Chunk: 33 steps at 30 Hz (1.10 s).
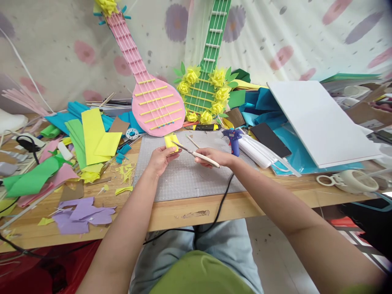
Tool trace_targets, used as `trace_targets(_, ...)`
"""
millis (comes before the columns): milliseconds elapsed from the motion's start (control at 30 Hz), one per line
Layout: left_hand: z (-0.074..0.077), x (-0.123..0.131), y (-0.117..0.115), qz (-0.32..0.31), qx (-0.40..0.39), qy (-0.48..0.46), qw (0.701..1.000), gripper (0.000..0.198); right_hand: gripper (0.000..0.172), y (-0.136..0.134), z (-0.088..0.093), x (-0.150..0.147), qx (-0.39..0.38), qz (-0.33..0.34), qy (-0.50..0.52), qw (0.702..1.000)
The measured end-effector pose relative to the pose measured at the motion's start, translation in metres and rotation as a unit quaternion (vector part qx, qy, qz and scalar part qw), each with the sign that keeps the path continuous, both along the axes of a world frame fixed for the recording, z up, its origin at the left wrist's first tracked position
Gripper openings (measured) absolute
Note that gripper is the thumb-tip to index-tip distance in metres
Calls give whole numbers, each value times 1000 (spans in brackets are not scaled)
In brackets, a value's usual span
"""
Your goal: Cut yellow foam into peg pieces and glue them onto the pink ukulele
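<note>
My left hand (159,158) is closed on a small yellow foam piece (170,141) above the grey cutting mat (183,179). My right hand (214,157) grips cream-handled scissors (196,153), whose blades point left and meet the yellow piece. Both hands hover over the mat near the middle of the wooden table (183,210).
A pink foam guitar (153,102) and a green one with yellow flowers (205,92) lean at the back. A blue glue gun (233,139) stands right of my hands, its black cord running off the front edge. Coloured foam scraps lie left; a white board (318,118) lies right.
</note>
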<state>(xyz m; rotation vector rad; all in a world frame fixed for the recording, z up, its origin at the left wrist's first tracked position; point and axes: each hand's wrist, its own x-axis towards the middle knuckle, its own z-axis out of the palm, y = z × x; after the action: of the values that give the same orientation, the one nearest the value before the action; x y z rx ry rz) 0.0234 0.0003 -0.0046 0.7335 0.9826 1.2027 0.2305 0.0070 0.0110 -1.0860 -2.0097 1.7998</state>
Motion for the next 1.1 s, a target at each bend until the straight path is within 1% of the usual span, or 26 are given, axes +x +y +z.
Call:
trace_targets(300,4,-5,0,-19,-18,12,1000,14,46,0,2,1,16,5,-29,999)
trace_targets(467,5,-12,1,-63,-35,32,997,13,43,0,1,2,35,16,-38,999)
trace_targets(633,1,-19,3,-94,-48,48,993,8,43,-1,-1,1,19,26,-38,999)
trace_targets(833,1,-22,4,-102,-57,52,992,8,43,0,-1,1,21,26,-47,998)
trace_targets(1000,5,-25,3,-115,-83,60,988,6,45,1,-3,1,11,31,-44,998)
trace_targets(1100,7,-24,1,-111,-89,64,988,6,45,1,-1,1,14,22,-39,999)
